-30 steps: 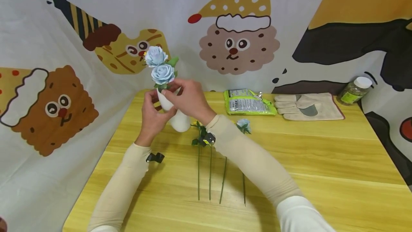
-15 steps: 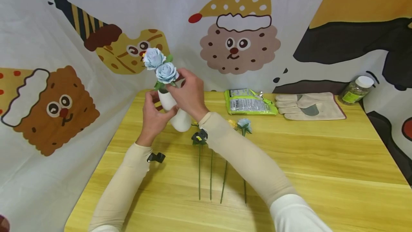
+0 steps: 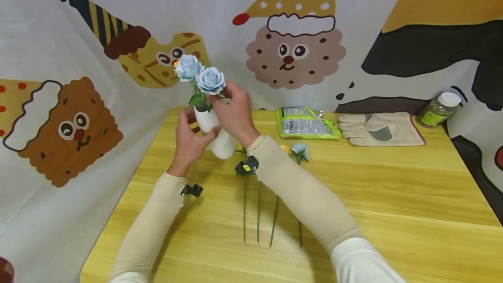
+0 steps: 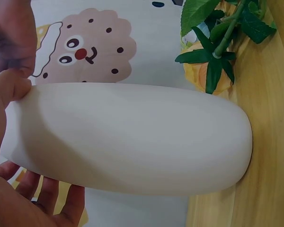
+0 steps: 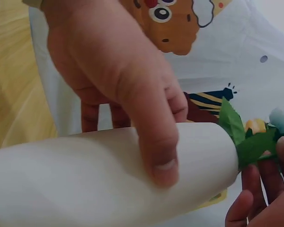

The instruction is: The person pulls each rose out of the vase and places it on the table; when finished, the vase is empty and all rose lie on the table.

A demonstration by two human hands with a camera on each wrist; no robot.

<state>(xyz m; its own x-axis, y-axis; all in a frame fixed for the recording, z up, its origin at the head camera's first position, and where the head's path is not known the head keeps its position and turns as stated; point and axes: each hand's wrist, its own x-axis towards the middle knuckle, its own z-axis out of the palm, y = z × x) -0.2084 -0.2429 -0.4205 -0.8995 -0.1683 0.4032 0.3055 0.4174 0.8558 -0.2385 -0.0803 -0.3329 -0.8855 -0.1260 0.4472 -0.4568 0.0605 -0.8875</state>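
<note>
My left hand (image 3: 188, 141) grips the upper part of a white vase (image 3: 223, 145), thumb on the near side and fingers behind, as the right wrist view also shows. The vase stands on the table, tilted in the head view. Above its mouth are two pale blue artificial roses, one on the left (image 3: 188, 67) and one on the right (image 3: 211, 81). A bit of a yellow flower (image 3: 175, 63) shows behind the left rose. My right hand (image 3: 235, 110) pinches the right rose just under its bloom. Green leaves (image 5: 255, 146) sit at the vase's mouth.
Several loose artificial flowers lie on the wooden table (image 3: 373, 195), stems (image 3: 258, 213) toward me, including a blue rose (image 3: 300, 151). At the back are a green packet (image 3: 306, 123), a work glove (image 3: 381, 129) and a white-lidded jar (image 3: 439, 109). A printed cloth (image 3: 220, 8) hangs behind.
The right rose has shifted rightward and a little up with my right hand, spreading apart from the left rose. My left hand keeps its grip on the vase.
</note>
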